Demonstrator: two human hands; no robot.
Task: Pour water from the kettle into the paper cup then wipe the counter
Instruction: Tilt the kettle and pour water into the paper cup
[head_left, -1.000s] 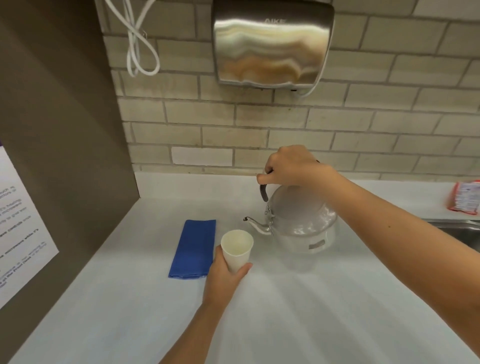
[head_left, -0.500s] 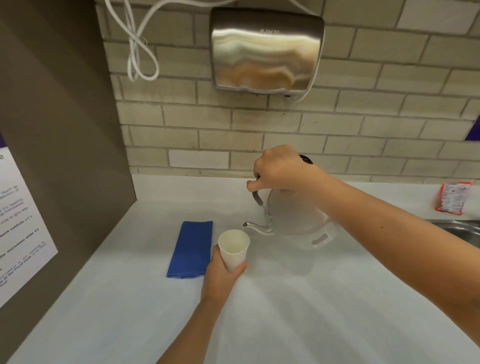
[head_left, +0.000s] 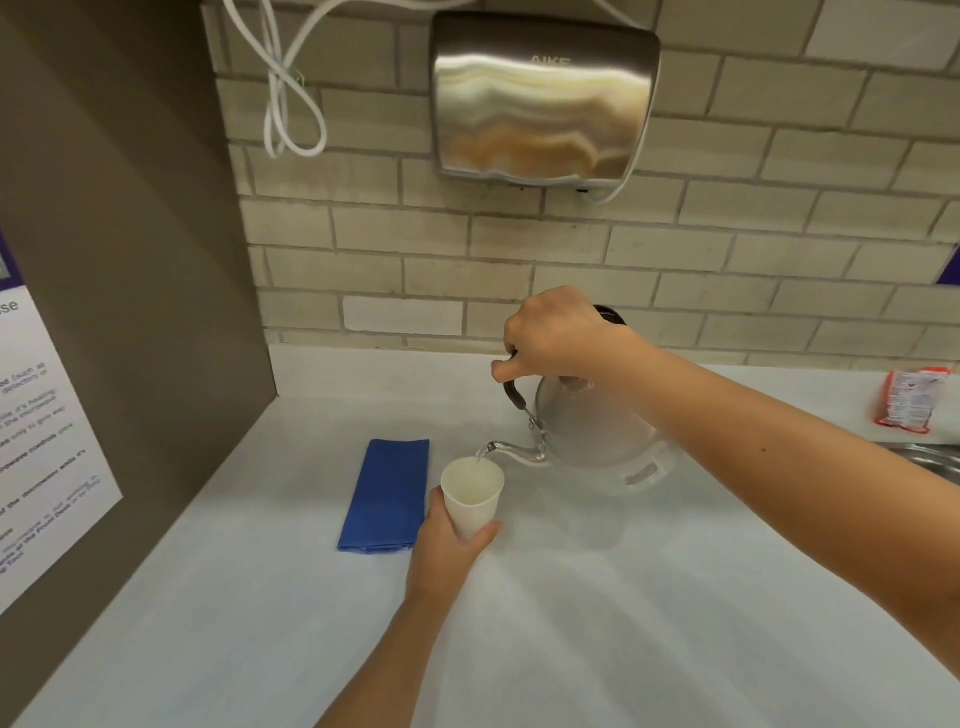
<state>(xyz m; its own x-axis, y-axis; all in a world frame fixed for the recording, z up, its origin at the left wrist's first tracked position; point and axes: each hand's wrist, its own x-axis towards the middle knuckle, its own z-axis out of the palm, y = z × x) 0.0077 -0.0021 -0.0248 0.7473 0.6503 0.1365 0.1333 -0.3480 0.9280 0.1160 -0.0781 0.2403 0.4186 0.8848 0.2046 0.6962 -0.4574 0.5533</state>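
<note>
Tipped further toward the left than half a second ago, the kettle (head_left: 597, 431) now has its thin metal spout (head_left: 511, 451) right over the far rim of the paper cup (head_left: 472, 496), and a small thread of water shows at the spout's tip, falling into the cup. One second ago the kettle sat level on the counter (head_left: 623, 623); now its base is lifted and slanted. The right hand (head_left: 558, 335) is clenched around the kettle's dark handle (head_left: 514, 392) from above, with the forearm reaching in from the right. The left hand (head_left: 447, 545) grasps the cup low on its near side, thumb on the right and fingers wrapped round the left, holding it upright just left of the kettle. A folded blue cloth (head_left: 387, 496) lies flat on the counter just left of the cup and hand. On the far brick wall hangs a shiny metal hand dryer (head_left: 543, 104), with a looped white cable (head_left: 285, 98) to its left. At the far right, a red and white packet (head_left: 911, 400) rests on the counter beside the edge of a steel sink (head_left: 930, 457)
</note>
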